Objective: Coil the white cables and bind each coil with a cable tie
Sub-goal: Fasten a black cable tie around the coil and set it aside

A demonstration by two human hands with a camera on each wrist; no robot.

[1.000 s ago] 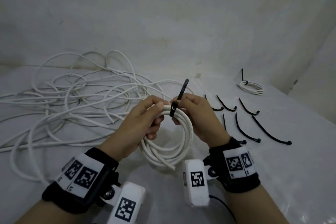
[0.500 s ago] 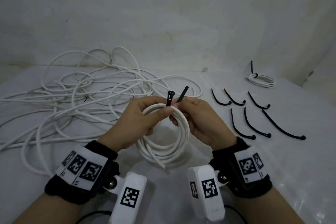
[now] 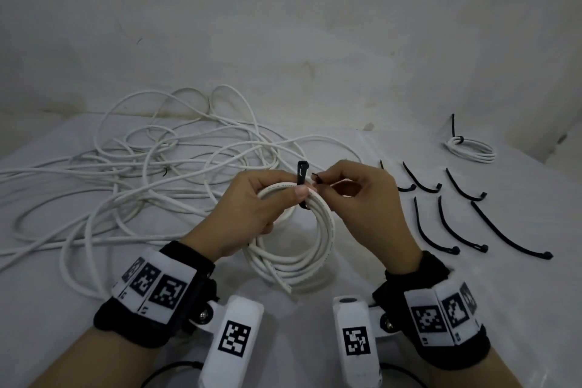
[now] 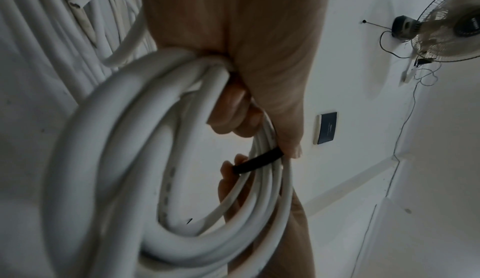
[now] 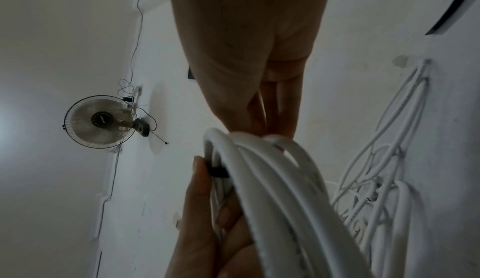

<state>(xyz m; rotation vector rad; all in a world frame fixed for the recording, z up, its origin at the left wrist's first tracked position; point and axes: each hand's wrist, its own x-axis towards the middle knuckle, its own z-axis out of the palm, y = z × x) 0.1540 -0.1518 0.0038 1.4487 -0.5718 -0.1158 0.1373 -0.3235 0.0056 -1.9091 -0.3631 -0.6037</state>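
Between the two hands, just above the white bench, hangs a coil of white cable, with its top part at the fingers and its lower loops near the bench surface. The left hand grips the top of the coil, the fingers curled through the ring and the thumb pressing a black cable tie against the strands; the square head of the tie stands up above the thumb. The right hand is just beside it, at the right of the coil top, and pinches the thin tail of the same tie between thumb and forefinger. In the left wrist view the tie crosses under the bundle of strands as a black band. To the left on the bench lies a loose tangle of white cable, not coiled. To the right lie spare black ties in two rows, well apart from the hands, and behind them in the far right corner lies a small coil already bound with a tie.
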